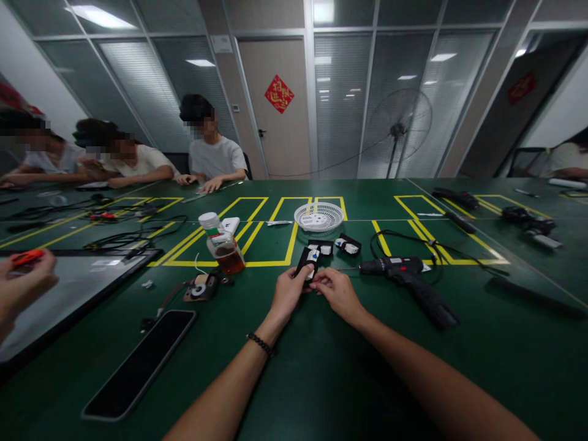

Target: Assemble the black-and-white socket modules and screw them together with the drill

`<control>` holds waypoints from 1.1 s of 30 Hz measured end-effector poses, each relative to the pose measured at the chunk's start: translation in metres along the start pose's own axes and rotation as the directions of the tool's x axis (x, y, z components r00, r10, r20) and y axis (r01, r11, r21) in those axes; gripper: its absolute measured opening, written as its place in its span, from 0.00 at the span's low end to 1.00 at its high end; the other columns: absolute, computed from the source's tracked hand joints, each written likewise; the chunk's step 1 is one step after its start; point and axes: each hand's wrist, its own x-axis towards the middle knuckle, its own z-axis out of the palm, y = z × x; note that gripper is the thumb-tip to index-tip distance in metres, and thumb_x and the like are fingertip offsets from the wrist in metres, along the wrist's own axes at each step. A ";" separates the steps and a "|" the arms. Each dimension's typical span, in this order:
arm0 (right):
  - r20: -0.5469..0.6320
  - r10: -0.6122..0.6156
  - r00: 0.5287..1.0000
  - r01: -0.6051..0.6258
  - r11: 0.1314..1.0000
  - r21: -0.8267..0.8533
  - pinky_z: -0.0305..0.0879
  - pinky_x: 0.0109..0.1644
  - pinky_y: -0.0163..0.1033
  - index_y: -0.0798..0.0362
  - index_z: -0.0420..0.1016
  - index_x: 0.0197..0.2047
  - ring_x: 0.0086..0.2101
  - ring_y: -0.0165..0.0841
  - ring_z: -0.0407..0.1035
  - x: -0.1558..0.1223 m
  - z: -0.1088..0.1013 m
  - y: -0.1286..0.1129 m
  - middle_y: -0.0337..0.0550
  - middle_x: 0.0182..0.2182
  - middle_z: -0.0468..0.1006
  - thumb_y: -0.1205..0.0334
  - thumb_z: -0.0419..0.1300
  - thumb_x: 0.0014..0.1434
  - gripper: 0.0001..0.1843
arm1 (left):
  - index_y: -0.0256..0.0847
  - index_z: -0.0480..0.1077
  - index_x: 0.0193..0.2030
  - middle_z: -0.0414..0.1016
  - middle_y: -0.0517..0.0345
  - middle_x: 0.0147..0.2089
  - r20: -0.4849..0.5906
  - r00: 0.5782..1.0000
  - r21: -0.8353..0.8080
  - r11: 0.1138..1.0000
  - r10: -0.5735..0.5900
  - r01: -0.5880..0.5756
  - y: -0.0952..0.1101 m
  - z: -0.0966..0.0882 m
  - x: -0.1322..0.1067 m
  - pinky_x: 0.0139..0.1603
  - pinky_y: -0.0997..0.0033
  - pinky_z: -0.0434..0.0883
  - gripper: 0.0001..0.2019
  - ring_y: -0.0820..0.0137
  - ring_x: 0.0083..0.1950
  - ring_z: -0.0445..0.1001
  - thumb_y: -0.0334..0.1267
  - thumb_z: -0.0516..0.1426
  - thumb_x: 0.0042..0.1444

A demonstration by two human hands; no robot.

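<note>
On the green table, a phone lies near left, face up and slanting. The left wrist wears a dark bracelet. Just beyond, near the middle, the left hand holds a black-and-white part between thumb and fingers. The right hand is at the near right edge of that part, its thumb and finger drawn narrow; I cannot tell whether they grip it.

To the right lies a drill on its side, its bit toward the hands. To the left is a wired motor, and at the far left edge another person's hand holds an orange tool over a framed panel. A bottle of amber liquid stands beyond the motor.

Just past the held part lie two more black-and-white pieces, then a white basket on yellow-taped ground. Farther off, people sit on the left, with a door and a fan behind the table.
</note>
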 end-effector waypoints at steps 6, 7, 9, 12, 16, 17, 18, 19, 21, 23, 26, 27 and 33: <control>-0.046 0.120 0.992 -0.105 0.963 0.246 0.74 0.37 0.42 0.54 0.78 0.36 0.29 0.35 0.75 0.007 -0.009 0.003 0.41 0.29 0.79 0.57 0.65 0.54 0.09 | 0.32 0.76 0.41 0.78 0.46 0.38 -0.005 1.000 -0.016 1.000 -0.015 0.015 0.002 -0.001 -0.001 0.31 0.71 0.76 0.24 0.65 0.35 0.78 0.54 0.63 0.48; -0.069 0.130 0.989 -0.107 0.956 0.274 0.75 0.39 0.42 0.54 0.77 0.36 0.30 0.35 0.76 0.009 -0.013 0.003 0.42 0.30 0.79 0.56 0.65 0.54 0.10 | 0.32 0.76 0.41 0.78 0.46 0.38 -0.011 1.000 -0.013 1.000 -0.018 0.018 0.003 -0.001 -0.002 0.31 0.71 0.76 0.24 0.65 0.36 0.78 0.54 0.64 0.48; -0.105 0.135 0.985 -0.097 0.946 0.308 0.75 0.41 0.44 0.53 0.76 0.37 0.32 0.36 0.77 0.013 -0.018 0.003 0.42 0.32 0.80 0.55 0.65 0.54 0.11 | 0.32 0.76 0.41 0.78 0.46 0.38 -0.020 1.000 0.007 1.000 -0.018 0.018 0.003 0.000 -0.002 0.30 0.71 0.76 0.24 0.64 0.36 0.78 0.54 0.64 0.47; -0.115 0.137 0.984 -0.088 0.930 0.356 0.75 0.44 0.45 0.53 0.76 0.38 0.35 0.38 0.78 0.014 -0.021 0.003 0.43 0.33 0.81 0.55 0.65 0.54 0.12 | 0.33 0.76 0.40 0.78 0.46 0.38 -0.030 1.000 0.055 0.998 0.006 -0.004 0.003 0.001 -0.003 0.30 0.71 0.76 0.24 0.64 0.37 0.77 0.54 0.64 0.47; -0.103 0.126 0.987 -0.078 0.921 0.381 0.75 0.47 0.46 0.54 0.77 0.39 0.37 0.39 0.78 0.012 -0.018 0.001 0.45 0.35 0.82 0.57 0.65 0.55 0.11 | 0.33 0.76 0.40 0.78 0.47 0.38 -0.032 0.999 0.113 0.993 0.045 -0.041 0.002 0.001 -0.003 0.30 0.72 0.75 0.24 0.64 0.37 0.77 0.55 0.64 0.47; -0.106 0.122 0.987 -0.074 0.922 0.380 0.75 0.47 0.46 0.54 0.77 0.39 0.37 0.39 0.78 0.012 -0.017 0.001 0.45 0.35 0.82 0.57 0.65 0.55 0.11 | 0.33 0.76 0.40 0.78 0.47 0.38 -0.033 0.998 0.126 0.991 0.050 -0.046 0.002 0.001 -0.003 0.30 0.72 0.75 0.25 0.64 0.37 0.77 0.55 0.64 0.47; -0.110 0.119 0.987 -0.069 0.924 0.377 0.75 0.47 0.46 0.54 0.77 0.39 0.37 0.39 0.78 0.011 -0.017 0.001 0.45 0.34 0.82 0.57 0.65 0.55 0.11 | 0.33 0.76 0.41 0.78 0.47 0.39 -0.036 0.998 0.136 0.989 0.054 -0.049 0.002 0.000 -0.003 0.30 0.72 0.74 0.25 0.64 0.37 0.77 0.55 0.64 0.47; -0.114 0.115 0.987 -0.065 0.927 0.370 0.75 0.46 0.46 0.54 0.77 0.39 0.37 0.39 0.78 0.011 -0.016 0.001 0.45 0.34 0.82 0.57 0.65 0.55 0.11 | 0.33 0.76 0.41 0.78 0.47 0.39 -0.041 0.998 0.146 0.988 0.056 -0.049 0.002 0.000 -0.003 0.30 0.72 0.74 0.25 0.64 0.37 0.77 0.55 0.64 0.46; -0.122 0.105 0.987 -0.056 0.934 0.354 0.75 0.45 0.45 0.54 0.77 0.38 0.36 0.39 0.78 0.011 -0.016 0.001 0.45 0.34 0.82 0.57 0.66 0.55 0.11 | 0.33 0.76 0.41 0.79 0.47 0.39 -0.047 0.997 0.167 0.985 0.063 -0.054 0.003 -0.001 -0.003 0.30 0.71 0.74 0.25 0.64 0.36 0.77 0.56 0.64 0.46; -0.130 0.095 0.987 -0.047 0.941 0.335 0.75 0.44 0.45 0.54 0.78 0.38 0.36 0.39 0.78 0.011 -0.016 0.001 0.45 0.34 0.81 0.57 0.65 0.55 0.10 | 0.33 0.75 0.42 0.79 0.47 0.38 -0.038 0.996 0.198 0.977 0.082 -0.073 0.004 -0.001 -0.004 0.31 0.71 0.73 0.26 0.63 0.36 0.77 0.56 0.63 0.47; -0.141 0.080 0.987 -0.035 0.953 0.300 0.75 0.41 0.43 0.53 0.78 0.38 0.35 0.39 0.77 0.010 -0.016 -0.001 0.44 0.34 0.81 0.57 0.65 0.56 0.09 | 0.34 0.75 0.43 0.79 0.47 0.38 -0.011 0.993 0.258 0.960 0.119 -0.112 0.004 -0.002 -0.005 0.31 0.70 0.73 0.26 0.63 0.35 0.77 0.57 0.62 0.48; -0.144 0.070 0.987 -0.028 0.961 0.274 0.75 0.40 0.43 0.53 0.78 0.38 0.35 0.39 0.77 0.009 -0.016 -0.001 0.44 0.34 0.81 0.57 0.65 0.56 0.09 | 0.34 0.75 0.44 0.79 0.47 0.38 -0.005 0.992 0.272 0.955 0.127 -0.120 0.004 -0.003 -0.005 0.31 0.70 0.73 0.26 0.63 0.35 0.77 0.57 0.62 0.48; -0.151 -0.038 0.988 0.044 0.998 0.036 0.74 0.35 0.40 0.52 0.78 0.39 0.32 0.36 0.75 0.005 -0.019 -0.007 0.44 0.35 0.79 0.59 0.61 0.60 0.07 | 0.34 0.75 0.45 0.79 0.46 0.39 0.002 0.991 0.293 0.947 0.136 -0.130 0.003 -0.002 -0.005 0.31 0.69 0.73 0.27 0.63 0.35 0.77 0.57 0.62 0.49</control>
